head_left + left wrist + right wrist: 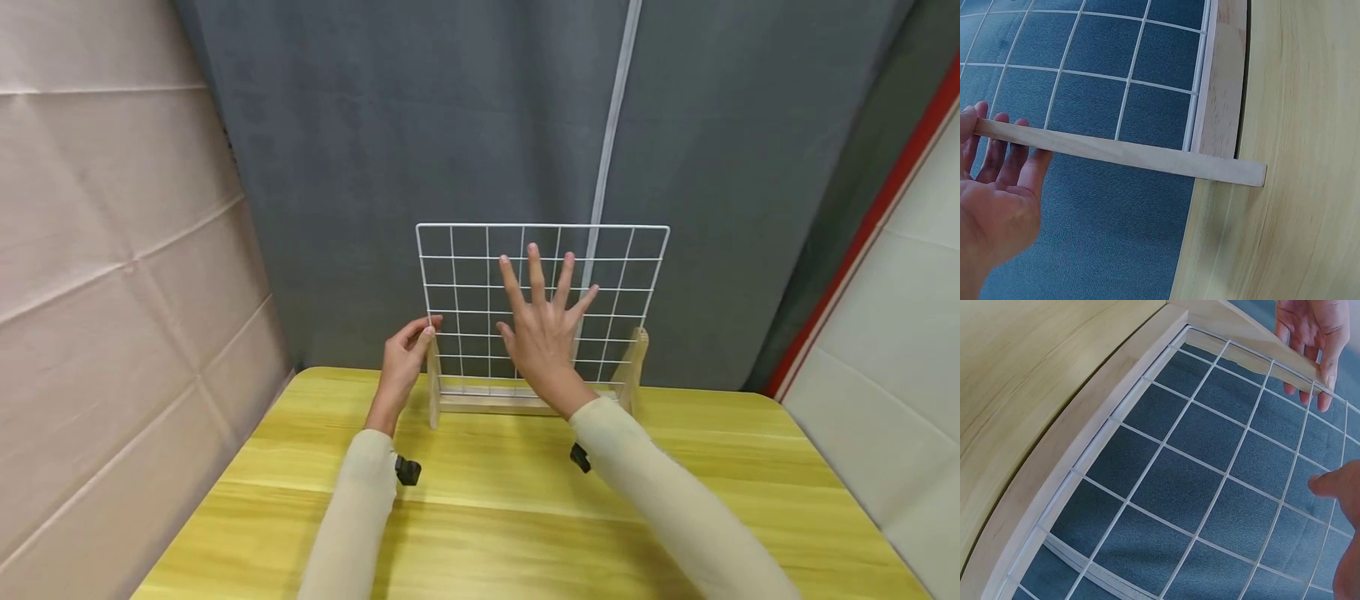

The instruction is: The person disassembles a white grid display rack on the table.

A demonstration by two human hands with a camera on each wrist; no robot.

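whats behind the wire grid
Behind the wire grid hangs a grey curtain, seen through the squares. The right hand and wooden stand cover some of it.

White wire grid panel (480, 275) of square cells in a pale wooden stand (487, 405); yellow wood-grain surface (487, 508); dark grey curtain (450, 125) behind; beige sleeves (352, 517).

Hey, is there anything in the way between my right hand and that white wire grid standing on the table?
Nothing visible. The right hand is spread open in front of the white wire grid, with only open space between them. The left hand holds the wooden stand's left upright at the grid's edge, off to the side.
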